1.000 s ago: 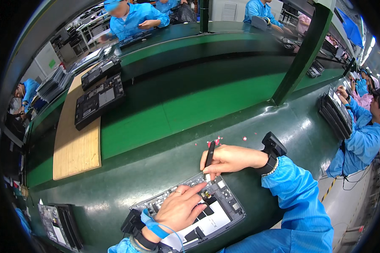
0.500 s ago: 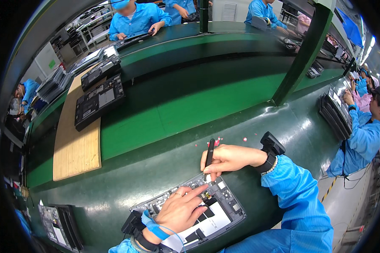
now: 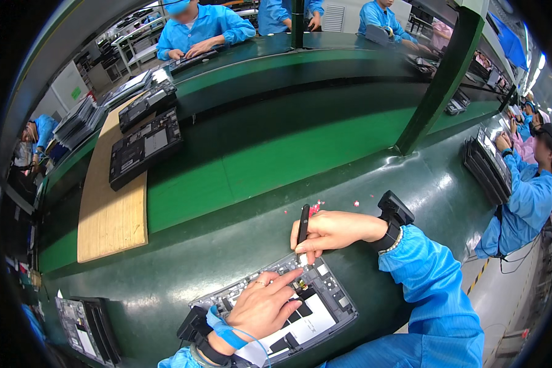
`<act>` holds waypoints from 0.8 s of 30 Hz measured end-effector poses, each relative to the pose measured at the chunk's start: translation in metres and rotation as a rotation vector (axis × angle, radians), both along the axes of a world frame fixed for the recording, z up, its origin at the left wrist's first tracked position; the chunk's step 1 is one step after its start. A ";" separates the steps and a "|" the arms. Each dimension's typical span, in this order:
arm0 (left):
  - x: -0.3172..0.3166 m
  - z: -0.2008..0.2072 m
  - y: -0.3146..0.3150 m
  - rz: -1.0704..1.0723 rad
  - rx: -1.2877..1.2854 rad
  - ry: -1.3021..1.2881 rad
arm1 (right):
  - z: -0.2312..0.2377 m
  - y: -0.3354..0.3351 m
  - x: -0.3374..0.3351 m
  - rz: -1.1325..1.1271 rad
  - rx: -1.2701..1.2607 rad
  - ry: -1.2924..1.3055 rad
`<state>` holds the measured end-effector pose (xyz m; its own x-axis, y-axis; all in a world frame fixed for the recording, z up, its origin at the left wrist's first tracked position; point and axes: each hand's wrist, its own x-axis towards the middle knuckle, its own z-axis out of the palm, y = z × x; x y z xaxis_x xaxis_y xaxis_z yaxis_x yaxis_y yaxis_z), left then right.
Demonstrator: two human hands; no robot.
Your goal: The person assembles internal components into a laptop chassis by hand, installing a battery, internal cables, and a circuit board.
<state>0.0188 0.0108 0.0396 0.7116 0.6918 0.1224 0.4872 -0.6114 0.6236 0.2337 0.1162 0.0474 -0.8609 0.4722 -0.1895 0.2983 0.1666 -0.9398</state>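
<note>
A tablet-like device body with its inside exposed lies tilted on the dark green bench in front of me. It shows grey parts along its far edge and a large white battery. My left hand rests flat over its left and middle part, fingers spread, index fingertip near the far edge. Some parts beneath that hand are hidden. My right hand pinches a slim black tweezers-like tool, held nearly upright. Its lower end meets the device's far edge near a small white piece; the exact tip is too small to make out.
Red and pink scraps lie beyond my right hand. A stack of opened devices stands at the left; more sit on a wooden board. A green post rises at the right. A co-worker sits beside another device stack.
The black tool in my right hand has tipped very slightly to the left. My left hand and the device stay put. Across the bench, co-workers' hands have shifted.
</note>
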 end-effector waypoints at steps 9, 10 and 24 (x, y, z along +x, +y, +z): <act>0.002 0.001 0.000 -0.004 0.025 0.048 | 0.002 -0.001 -0.001 -0.036 -0.036 -0.012; 0.002 0.001 0.000 -0.006 0.035 0.049 | 0.001 -0.001 0.000 -0.036 -0.035 -0.012; 0.000 0.001 -0.001 -0.016 0.049 0.055 | -0.008 0.005 0.001 -0.003 -0.177 0.084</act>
<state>0.0191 0.0102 0.0402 0.7288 0.6747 0.1167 0.5099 -0.6485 0.5651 0.2350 0.1213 0.0392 -0.8759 0.4403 -0.1974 0.2177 -0.0045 -0.9760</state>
